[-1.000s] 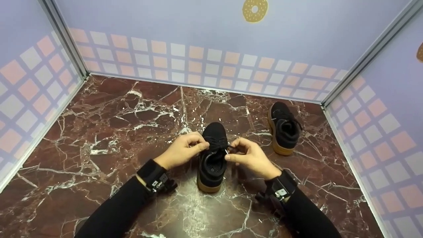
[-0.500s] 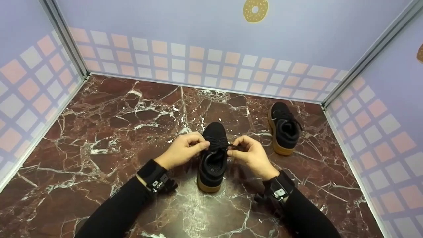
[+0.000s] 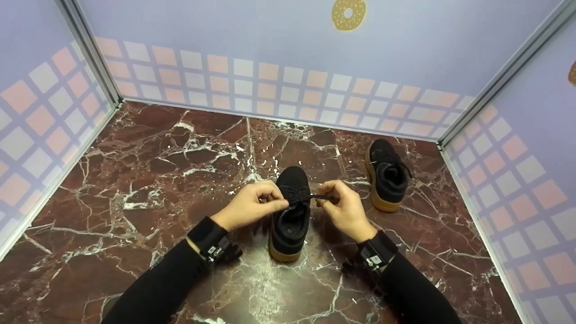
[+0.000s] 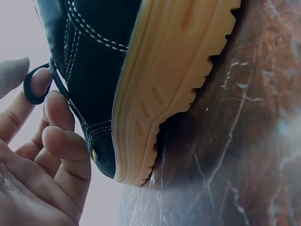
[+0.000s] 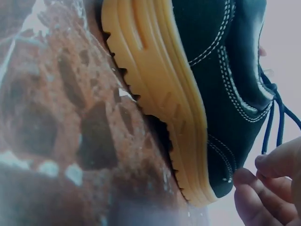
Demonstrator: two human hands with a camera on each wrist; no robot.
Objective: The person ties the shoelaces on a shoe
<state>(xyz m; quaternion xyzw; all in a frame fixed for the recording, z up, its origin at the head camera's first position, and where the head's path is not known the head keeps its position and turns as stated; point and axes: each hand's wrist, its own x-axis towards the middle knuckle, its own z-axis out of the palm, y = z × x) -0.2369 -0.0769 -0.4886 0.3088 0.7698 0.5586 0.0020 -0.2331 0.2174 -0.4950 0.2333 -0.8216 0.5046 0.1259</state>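
Note:
A black low sneaker (image 3: 289,180) with a tan gum sole stands upright in front of me, toe pointing away. My left hand (image 3: 252,204) is at the left side of its laces. In the left wrist view a loop of black shoelace (image 4: 29,92) goes round one of its fingertips, with the thumb close by. On the shoe's other side, my right hand (image 3: 346,209) pinches a lace end (image 3: 318,196) drawn out sideways from the tongue. In the right wrist view, dark lace strands (image 5: 277,117) hang from a knot (image 5: 272,88) near the thumb.
The matching black sneaker (image 3: 388,175) stands behind and to the right, its laces lying over it. A red-brown marbled floor (image 3: 180,171) lies under everything. Lilac panels with pink and white squares (image 3: 288,83) enclose the back and both sides.
My right hand has moved a little to the right, and more lace shows stretched between it and the shoe. The left thumb has shifted slightly toward the laces. Both shoes stay put.

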